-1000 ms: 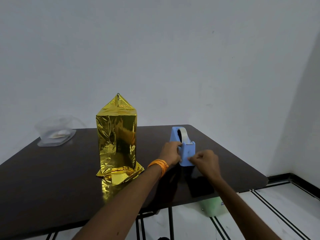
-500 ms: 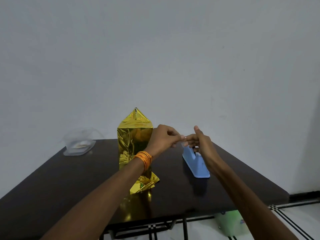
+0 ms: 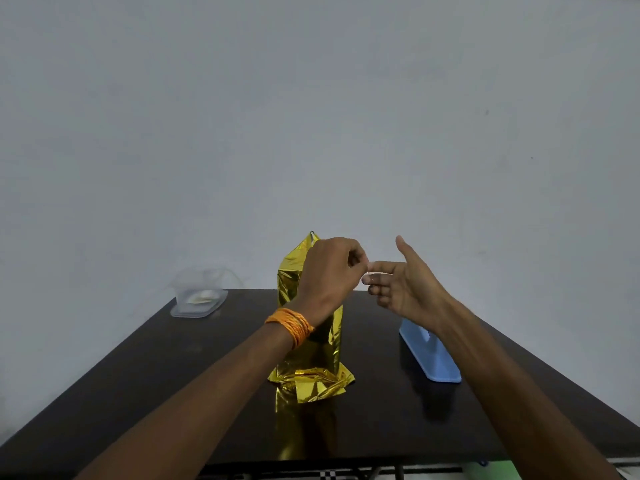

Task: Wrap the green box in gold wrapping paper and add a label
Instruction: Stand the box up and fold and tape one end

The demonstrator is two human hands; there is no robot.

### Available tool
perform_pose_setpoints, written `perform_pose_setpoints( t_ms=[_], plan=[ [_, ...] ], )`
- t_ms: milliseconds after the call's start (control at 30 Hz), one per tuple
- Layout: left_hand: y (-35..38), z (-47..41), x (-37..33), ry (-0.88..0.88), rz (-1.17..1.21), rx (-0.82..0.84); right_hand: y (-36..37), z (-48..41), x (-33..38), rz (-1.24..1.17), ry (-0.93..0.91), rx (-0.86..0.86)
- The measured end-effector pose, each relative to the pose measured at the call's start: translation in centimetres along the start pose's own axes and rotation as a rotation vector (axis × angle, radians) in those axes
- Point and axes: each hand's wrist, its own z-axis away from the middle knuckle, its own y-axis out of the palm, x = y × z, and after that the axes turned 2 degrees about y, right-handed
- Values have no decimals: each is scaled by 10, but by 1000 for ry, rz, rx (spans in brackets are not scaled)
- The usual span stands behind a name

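1. Where the room ends, only a plain pale wall (image 3: 311,116), filling the upper view above a dark glossy table (image 3: 156,393).
2. At that table's far left corner, a clear plastic container (image 3: 199,299) with something pale inside (too blurred to name).
3. Below the near edge, a strip of checkered floor (image 3: 329,475) and, far right, a scrap of something green (image 3: 630,465).
4. Right of centre on the tabletop, a blue tape dispenser (image 3: 433,358), partly hidden behind the right forearm.
5. Near the middle of the table, the gold-wrapped box (image 3: 311,348): stands upright and tall, comes to a folded peak on top, spreads loose crumpled foil round its foot, mirrors in the tabletop.
6. Up above the table, across the box's upper half in this view, the left hand (image 3: 329,271), an orange thread band (image 3: 291,323) round its wrist; fingers curled in, thumb and forefinger pinched tip to tip.
7. Facing it, the right hand (image 3: 408,289): palm turned leftward, thumb up, fingers nearly straight and aimed at the left fingertips, curled round nothing.
8. Where the two sets of fingertips meet, a pale sliver (image 3: 369,269); cannot tell whether tape or nail, nor whether actually pinched.
9. Box behind and below the left fingers, peak showing just left of the knuckles; well left of the right fingers; contact with the left wrist impossible to judge.
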Motion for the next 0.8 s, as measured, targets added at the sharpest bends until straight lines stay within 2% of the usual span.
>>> perform_pose_setpoints(
  t_ms=[33,100,167,200,300,400,533,800],
  plan=[
    [-6,-1,0,2,8,-15,2,-2,3,55,12,-5],
    [-22,-5,1,-53,118,-65,6,-11,4,250,-46,-145],
    [-41,-14,8,-208,297,-86,13,-19,4,333,-147,-292],
    [-50,-20,15,-300,375,-80,17,-25,4,330,-187,-308],
    [-68,-30,44,-517,464,-2,27,-41,2,425,-208,-246],
    [-71,-30,65,-625,455,71,41,-59,-5,483,-121,-145],
    [-65,-25,80,-683,450,60,50,-71,-19,381,-61,-121],
    [-54,-20,92,-699,439,29,44,-71,-26,390,-81,-136]
  ],
)
